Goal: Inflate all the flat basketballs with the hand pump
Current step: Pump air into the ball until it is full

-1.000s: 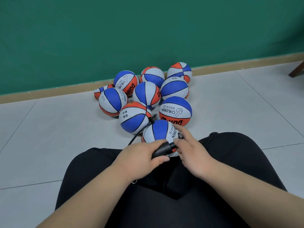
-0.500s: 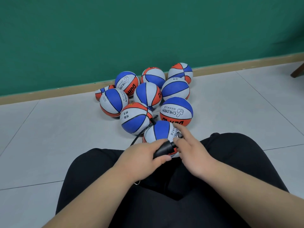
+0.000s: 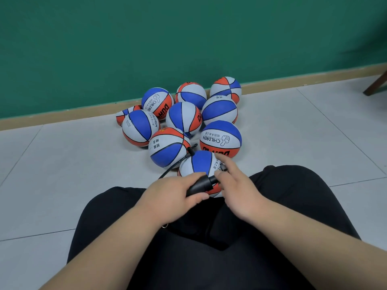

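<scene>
My left hand (image 3: 174,195) is closed around the black hand pump (image 3: 200,184), held over my lap. My right hand (image 3: 236,185) grips the pump's narrow end with thumb and fingers, index finger stretched out over the nearest ball. That blue, white and orange basketball (image 3: 202,164) rests on the floor between my knees, partly hidden by the hands. A thin black hose (image 3: 178,163) runs from the pump up past the ball on the left (image 3: 167,149). Several more round basketballs cluster behind, and a flattened one (image 3: 123,115) lies at the far left.
The balls sit on grey floor tiles (image 3: 62,164) against a green wall with a tan skirting board (image 3: 62,114). A dark wooden furniture leg (image 3: 374,84) shows at the right edge. My black-trousered legs (image 3: 209,248) fill the lower frame.
The hands and pump hold almost the same place. My right index finger has lifted a little further out over the nearest ball.
</scene>
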